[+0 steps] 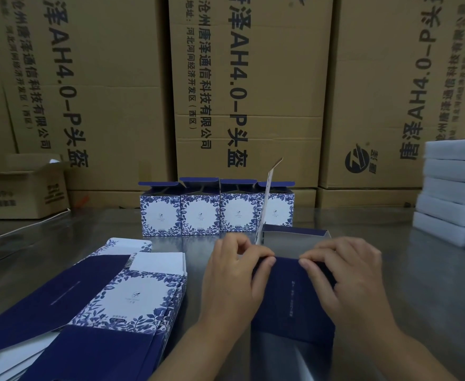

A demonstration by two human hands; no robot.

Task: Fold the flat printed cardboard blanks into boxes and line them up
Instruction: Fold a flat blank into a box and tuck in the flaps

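A half-formed navy box [291,295] lies on the steel table in front of me, its open end facing away and one flowered flap [267,199] sticking up. My left hand [231,281] grips its left side, thumb on the far edge of the navy panel. My right hand [346,281] grips the right side the same way. A stack of flat blue-and-white blanks [132,295] lies to the left. Several folded boxes [216,210] stand in a row at the back with lids open.
Large brown shipping cartons [253,86] wall off the back of the steel table [61,243]. A small open carton [22,188] sits at the far left. White foam blocks [451,193] are stacked at the right edge.
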